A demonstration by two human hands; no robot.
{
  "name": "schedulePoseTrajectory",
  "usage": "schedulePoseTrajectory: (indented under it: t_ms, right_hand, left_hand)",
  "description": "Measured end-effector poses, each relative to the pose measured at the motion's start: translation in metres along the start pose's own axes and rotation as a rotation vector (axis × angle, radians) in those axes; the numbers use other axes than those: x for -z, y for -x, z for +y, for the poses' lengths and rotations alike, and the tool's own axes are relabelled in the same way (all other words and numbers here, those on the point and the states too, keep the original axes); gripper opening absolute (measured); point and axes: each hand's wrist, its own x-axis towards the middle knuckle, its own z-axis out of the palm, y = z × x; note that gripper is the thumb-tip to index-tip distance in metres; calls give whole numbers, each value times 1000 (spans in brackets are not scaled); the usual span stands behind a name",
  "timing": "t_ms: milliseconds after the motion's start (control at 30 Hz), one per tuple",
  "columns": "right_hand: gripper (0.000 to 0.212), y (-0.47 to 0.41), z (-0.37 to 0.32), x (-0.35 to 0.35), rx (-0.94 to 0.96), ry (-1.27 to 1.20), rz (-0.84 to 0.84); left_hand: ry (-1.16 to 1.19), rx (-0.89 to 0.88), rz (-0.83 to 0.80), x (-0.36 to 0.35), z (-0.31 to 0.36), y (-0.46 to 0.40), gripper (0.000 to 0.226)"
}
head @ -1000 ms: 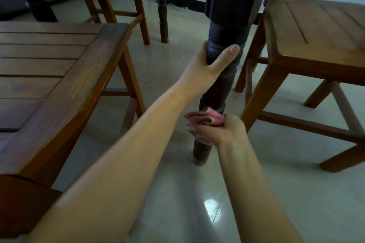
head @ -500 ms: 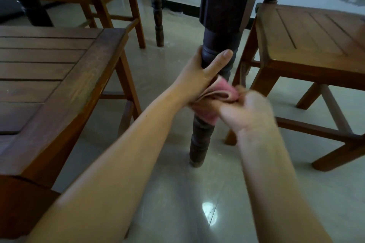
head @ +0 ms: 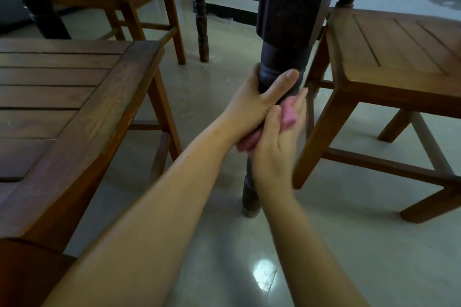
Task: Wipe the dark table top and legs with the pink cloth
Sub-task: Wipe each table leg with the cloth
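A slatted wooden stool [head: 62, 97] is standing left. The left hand [head: 257, 99] is gripping the dark turned leg [head: 282, 62]; just beside it, the right hand [head: 277, 142] is pressing the soft pink cloth [head: 289, 114] against the leg with fingers extended. Another stool [head: 399, 62] is crowding close on the right.

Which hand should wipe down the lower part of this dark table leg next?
The right hand. It already presses the pink cloth against the table leg, just above the lower stretch. The left hand grips the leg higher up, steadying.
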Motion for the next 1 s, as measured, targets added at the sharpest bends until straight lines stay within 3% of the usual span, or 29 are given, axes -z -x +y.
schedulePoseTrajectory:
  t_ms: [67,133,200,267,400,500,533,633,733,800,933,1000]
  right_hand:
    - [52,-10,14,-8,-4,-193,151]
    - [37,-27,24,0,-171,-322,222]
    - [40,-30,33,8,-244,-315,199]
    - [38,-11,40,0,-142,-252,205]
    - [54,30,47,-22,-15,-148,158]
    - [20,-7,46,0,-220,-193,208]
    - [17,-18,45,8,-313,-197,195]
    - [18,-10,50,7,-299,-202,182]
    - [54,34,67,-20,-125,-136,167]
    - [62,33,67,-23,-137,-109,173]
    - [27,-17,66,2,-375,-174,236]
    - [31,-13,69,4,-381,-194,218]
  left_hand:
    - [5,-16,3,-2,1,2,84]
    - [17,-14,2,-2,3,2,84]
    - [31,2,-8,-1,1,0,67]
    - [52,5,-15,1,-1,-1,47]
    - [52,-5,-8,1,-3,-1,48]
    - [64,0,-19,1,-4,-2,50]
    - [62,2,-18,1,-3,-2,51]
    - [61,-5,-4,0,-2,-3,58]
    - [79,-5,-6,0,-3,-2,55]
    - [72,-10,-9,0,-3,-1,52]
    - [73,-6,-5,0,-5,-3,51]
    - [78,-12,-11,0,-6,-4,49]
